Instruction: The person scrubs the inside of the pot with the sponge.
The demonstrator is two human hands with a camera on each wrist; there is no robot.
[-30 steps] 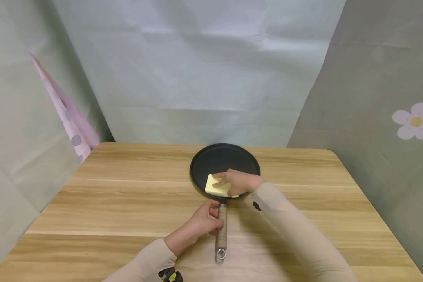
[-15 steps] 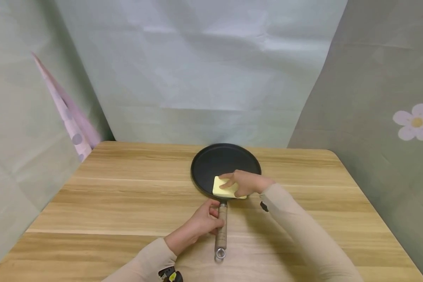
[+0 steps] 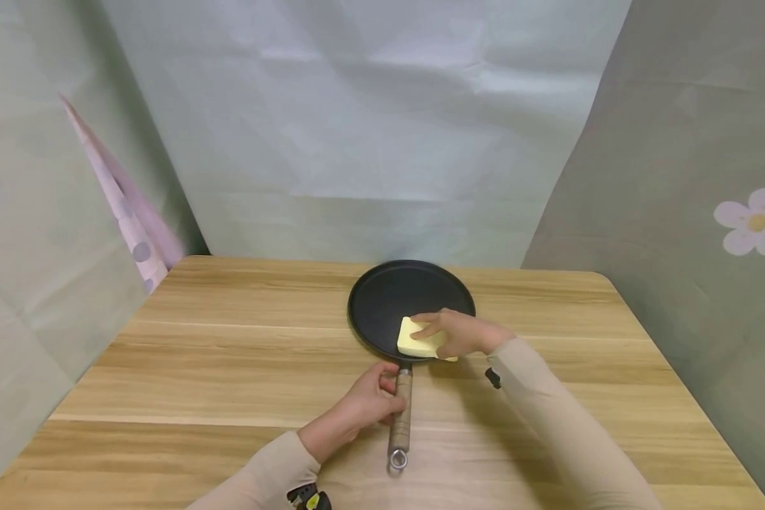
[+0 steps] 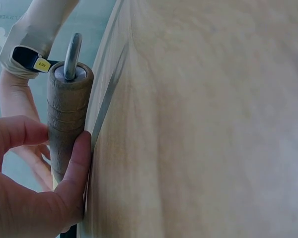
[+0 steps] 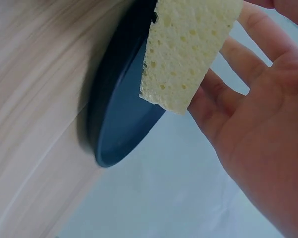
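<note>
A black round pan (image 3: 389,301) lies on the wooden table (image 3: 229,354), its wooden handle (image 3: 401,418) pointing toward me. My left hand (image 3: 363,405) grips the handle (image 4: 64,124) near the pan, thumb and fingers curled round it. My right hand (image 3: 462,333) holds a yellow sponge (image 3: 417,341) flat against the pan's near right part, fingers over its top. In the right wrist view the porous sponge (image 5: 188,49) sits between my fingers above the pan's rim (image 5: 114,144).
Grey-green cloth walls enclose the table on three sides. A pink dotted fabric strip (image 3: 124,212) leans at the back left corner. A flower print (image 3: 755,223) marks the right wall. A metal ring (image 3: 398,463) ends the handle near the front edge.
My right hand has slid the sponge to the right across the pan's near part. The left hand keeps its hold on the handle, unmoved.
</note>
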